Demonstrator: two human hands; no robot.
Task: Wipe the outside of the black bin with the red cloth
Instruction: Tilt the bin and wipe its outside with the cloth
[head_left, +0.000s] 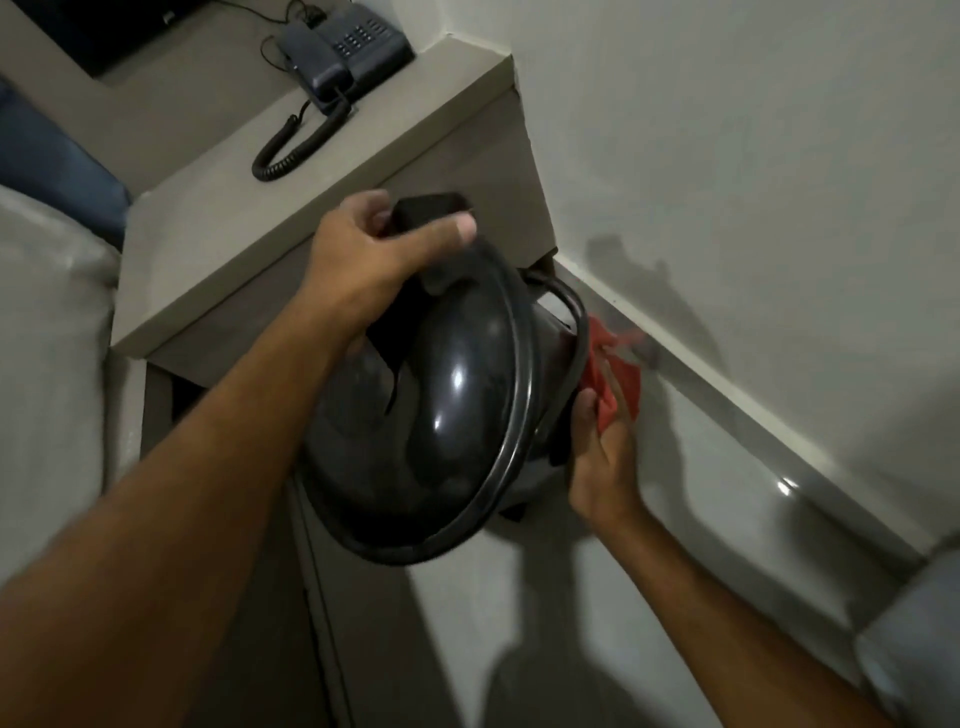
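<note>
The black bin (447, 415) is tilted toward me in mid-air, its glossy domed lid facing the camera. My left hand (374, 254) grips the bin's top edge by the lid hinge, thumb over the rim. My right hand (602, 457) reaches behind the bin's right side and holds the red cloth (615, 371) pressed against the bin's outer wall. Most of the bin's body is hidden behind the lid.
A beige bedside shelf (291, 218) with a dark corded telephone (343, 52) stands just behind the bin. A white wall (753, 182) and its skirting (779, 441) run along the right. Bedding (47, 364) lies at the left.
</note>
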